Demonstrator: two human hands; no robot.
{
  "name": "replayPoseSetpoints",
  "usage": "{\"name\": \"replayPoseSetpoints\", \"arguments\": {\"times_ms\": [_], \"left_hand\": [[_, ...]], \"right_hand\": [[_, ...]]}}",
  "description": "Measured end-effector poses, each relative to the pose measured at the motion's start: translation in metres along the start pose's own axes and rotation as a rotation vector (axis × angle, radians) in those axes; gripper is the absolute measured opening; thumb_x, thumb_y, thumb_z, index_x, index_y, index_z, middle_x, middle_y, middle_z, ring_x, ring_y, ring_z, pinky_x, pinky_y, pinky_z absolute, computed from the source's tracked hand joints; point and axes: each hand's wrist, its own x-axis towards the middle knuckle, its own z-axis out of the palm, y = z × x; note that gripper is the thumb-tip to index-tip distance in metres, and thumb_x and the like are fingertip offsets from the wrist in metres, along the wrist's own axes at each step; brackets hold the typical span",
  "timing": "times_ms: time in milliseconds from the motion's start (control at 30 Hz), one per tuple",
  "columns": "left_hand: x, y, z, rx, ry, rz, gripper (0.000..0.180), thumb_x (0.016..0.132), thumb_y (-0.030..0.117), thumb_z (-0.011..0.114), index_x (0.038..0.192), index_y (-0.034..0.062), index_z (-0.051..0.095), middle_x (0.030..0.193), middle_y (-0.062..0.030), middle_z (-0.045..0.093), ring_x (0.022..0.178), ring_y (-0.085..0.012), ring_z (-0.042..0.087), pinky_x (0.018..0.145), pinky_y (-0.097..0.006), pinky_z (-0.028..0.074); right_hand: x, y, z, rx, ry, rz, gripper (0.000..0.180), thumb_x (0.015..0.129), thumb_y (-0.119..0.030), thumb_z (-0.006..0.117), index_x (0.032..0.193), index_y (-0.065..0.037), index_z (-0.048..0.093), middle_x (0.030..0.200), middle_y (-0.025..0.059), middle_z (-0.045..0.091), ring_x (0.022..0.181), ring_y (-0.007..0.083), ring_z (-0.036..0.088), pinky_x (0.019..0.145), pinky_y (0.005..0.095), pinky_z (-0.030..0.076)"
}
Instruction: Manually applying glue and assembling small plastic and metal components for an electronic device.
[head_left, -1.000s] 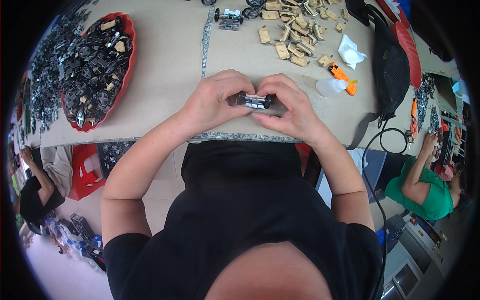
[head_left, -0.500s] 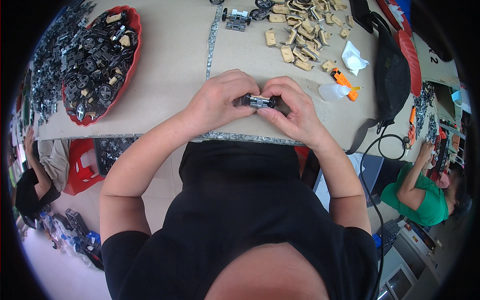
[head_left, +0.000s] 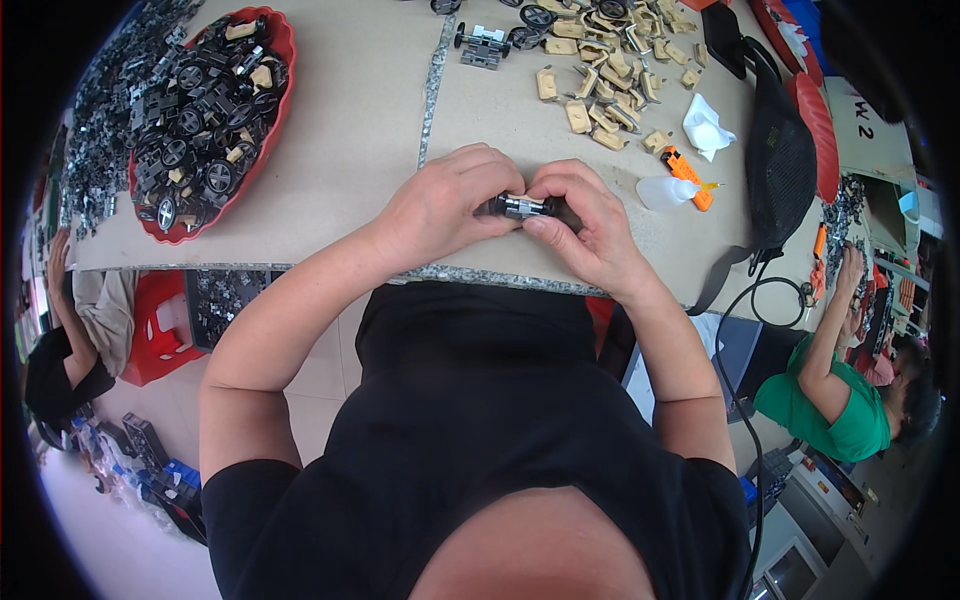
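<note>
Near the table's front edge I hold a small wheeled chassis [head_left: 523, 207] between both hands. It has a dark wheel at each end, a grey middle and a bit of tan on its far side. My left hand [head_left: 447, 203] closes on the left wheel end, and my right hand [head_left: 588, 222] pinches the right end with thumb and fingers. The fingers hide most of both wheels. Farther up the table stands a similar grey wheeled chassis [head_left: 482, 46], next to a pile of tan blocks with metal pieces [head_left: 610, 85].
At the left, a red scalloped basin [head_left: 289, 100] holds many wheeled parts, with loose dark parts [head_left: 100, 130] beyond it. Right of my hands lie a small white bottle [head_left: 665, 192], an orange tool [head_left: 688, 178], white tissue [head_left: 707, 128] and a black bag [head_left: 783, 150]. Co-workers sit at both sides.
The hands keep their grip on the chassis and barely shift. The whole view has moved slightly. At the right, the co-worker in green has raised an arm a little.
</note>
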Motion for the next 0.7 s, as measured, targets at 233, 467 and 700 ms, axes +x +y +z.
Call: {"name": "replayPoseSetpoints", "arguments": {"times_ms": [233,467,700], "left_hand": [[0.002,0.001,0.002,-0.029,0.033,-0.039,0.029,0.065,0.003,0.073,0.089,0.0035,0.057,0.083,-0.0042,0.056,0.068,-0.0143,0.052,0.057,-0.026,0.045],[0.006,-0.002,-0.002,-0.178,-0.025,-0.167,0.03,0.067,0.012,0.077,0.09,0.0048,0.058,0.081,-0.0015,0.053,0.06,-0.0084,0.046,0.053,-0.021,0.039],[0.004,-0.004,-0.01,-0.341,-0.14,-0.255,0.029,0.073,0.014,0.074,0.095,0.0033,0.058,0.089,-0.002,0.054,0.071,-0.0067,0.049,0.062,-0.02,0.043]], "right_hand": [[0.0,0.004,0.0,0.1,0.025,0.076,0.019,0.08,-0.012,0.064,0.092,0.0,0.056,0.094,0.01,0.054,0.082,0.0199,0.054,0.072,0.0281,0.044],[0.002,0.002,-0.002,0.412,0.058,0.217,0.018,0.08,-0.009,0.064,0.095,0.0,0.058,0.098,0.0062,0.052,0.089,0.0125,0.052,0.077,0.025,0.043],[-0.001,0.008,0.002,0.382,0.06,0.182,0.029,0.073,-0.004,0.071,0.099,-0.001,0.057,0.098,0.0057,0.052,0.094,0.0136,0.053,0.08,0.0265,0.045]]}}
